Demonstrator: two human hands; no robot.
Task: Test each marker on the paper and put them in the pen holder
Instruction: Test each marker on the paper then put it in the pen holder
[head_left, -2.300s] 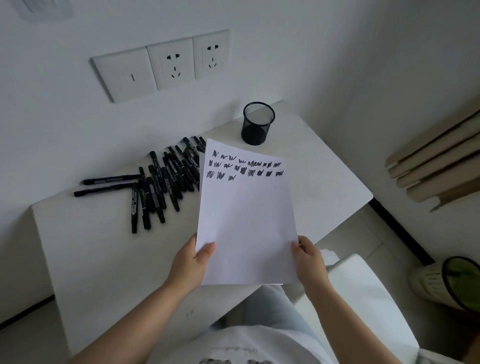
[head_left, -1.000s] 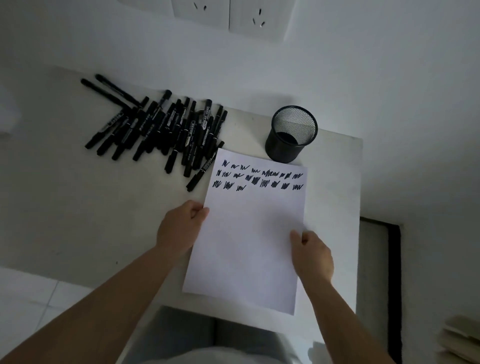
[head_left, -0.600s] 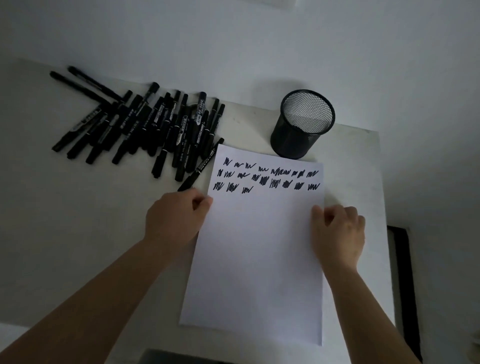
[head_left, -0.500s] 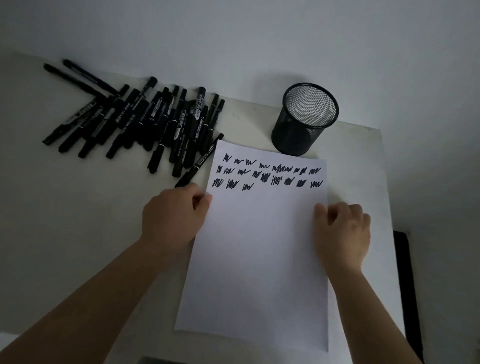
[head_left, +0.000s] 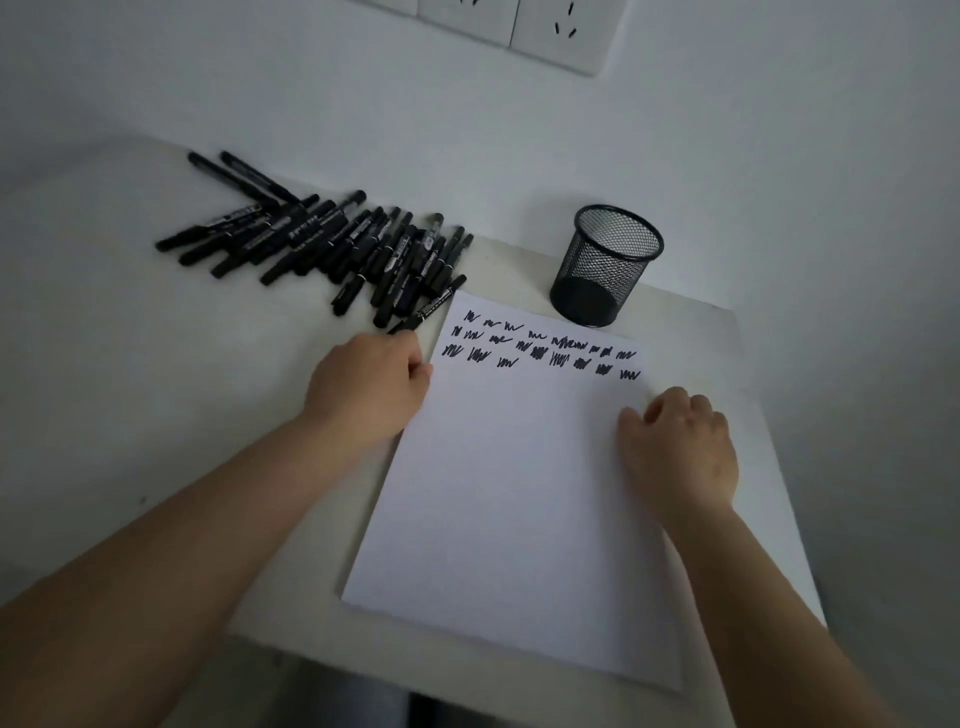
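Looking down from the head view: white paper (head_left: 511, 493) lies flat on a pale table (head_left: 130, 389), long edge running toward 12 o'clock. 3 rows of black scribbled test marks (head_left: 540, 351) cross its far end; they are strokes, not words. Pile of black markers (head_left: 332, 244) sits at 10 o'clock from the sheet, caps on; white label print on the barrels is too small and blurred to read. Nearest marker (head_left: 428, 310) lies just beside the sheet's far-left corner, one end toward the left hand.

Left hand (head_left: 366, 389) rests at the paper's left edge, fingers curled under, knuckles up; its fingertips are hidden, so whether it pinches the sheet or touches that marker cannot be told. Right hand (head_left: 678, 452) rests on the sheet's right edge, fingers loosely bent, holding nothing.

Black mesh pen holder (head_left: 605, 265) stands upright at 12 o'clock from the right hand, just beyond the paper's far edge, with no markers inside. Wall sockets (head_left: 550, 28) at top.
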